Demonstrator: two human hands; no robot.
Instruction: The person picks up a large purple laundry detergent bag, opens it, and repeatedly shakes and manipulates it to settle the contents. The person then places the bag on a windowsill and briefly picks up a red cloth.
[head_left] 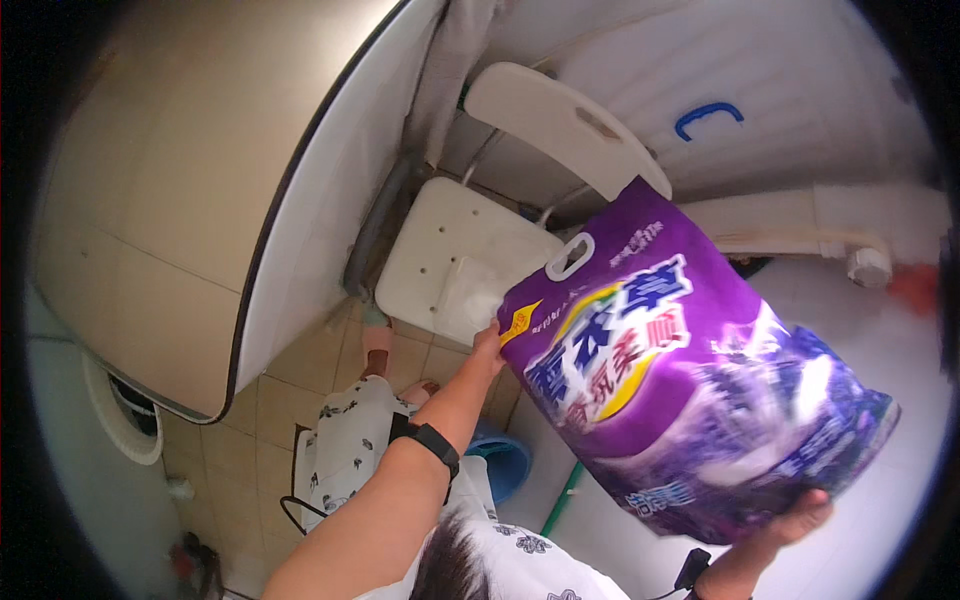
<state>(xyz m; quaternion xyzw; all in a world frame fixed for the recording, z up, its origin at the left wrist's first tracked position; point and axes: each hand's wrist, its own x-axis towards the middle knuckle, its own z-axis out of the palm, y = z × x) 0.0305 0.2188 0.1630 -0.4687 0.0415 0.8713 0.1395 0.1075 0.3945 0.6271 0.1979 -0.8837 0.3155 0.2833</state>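
Observation:
A large purple bag of laundry powder (640, 340), printed with lavender and fitted with a white plastic carry handle (571, 257), is held up in front of me at a tilt. My left hand (488, 347), below a black wristband, grips the bag's left edge near the handle end. At the bottom right end, my right hand (800, 518) is closed around the lower edge; most of its fingers are hidden by the bag. Behind the bag's upper part stands a white plastic chair (425, 235) with holes in its seat.
A pale panel with a dark rim (200, 180) fills the left side. A blue basin (505, 462) and a green stick (563, 498) are low behind my left arm. A blue handle (708, 116) and a white pipe end (868, 267) lie beyond the bag. Tiles (285, 410) cover the floor.

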